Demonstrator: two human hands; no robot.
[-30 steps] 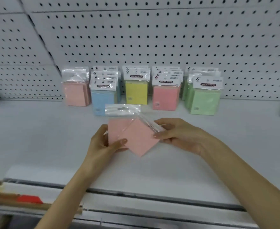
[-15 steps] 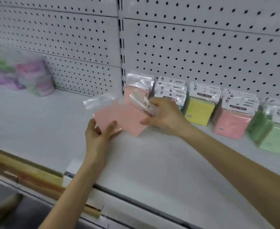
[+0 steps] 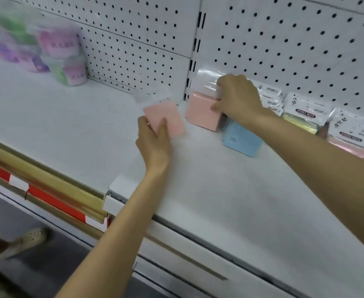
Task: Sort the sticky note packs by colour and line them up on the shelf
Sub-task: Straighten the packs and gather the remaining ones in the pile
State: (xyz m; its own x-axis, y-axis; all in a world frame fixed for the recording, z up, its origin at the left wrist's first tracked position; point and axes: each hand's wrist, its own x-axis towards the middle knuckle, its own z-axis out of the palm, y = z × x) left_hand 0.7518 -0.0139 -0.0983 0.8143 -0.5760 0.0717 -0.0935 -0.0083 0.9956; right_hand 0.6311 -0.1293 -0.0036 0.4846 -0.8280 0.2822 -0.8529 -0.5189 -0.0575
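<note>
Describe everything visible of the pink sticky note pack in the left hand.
The pink pack is a pale pink square block in a clear plastic sleeve whose see-through flap sticks up above it, blurred. It is tilted, over the white shelf, just left of the pink stack. The left hand grips its lower corner, thumb on the front face. No print is readable.

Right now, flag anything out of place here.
A pale pink sticky note pack is outside the row, tilted in the left hand. The right hand holds another pink pack at the row's left end. The blue pack beside it juts forward.
</note>
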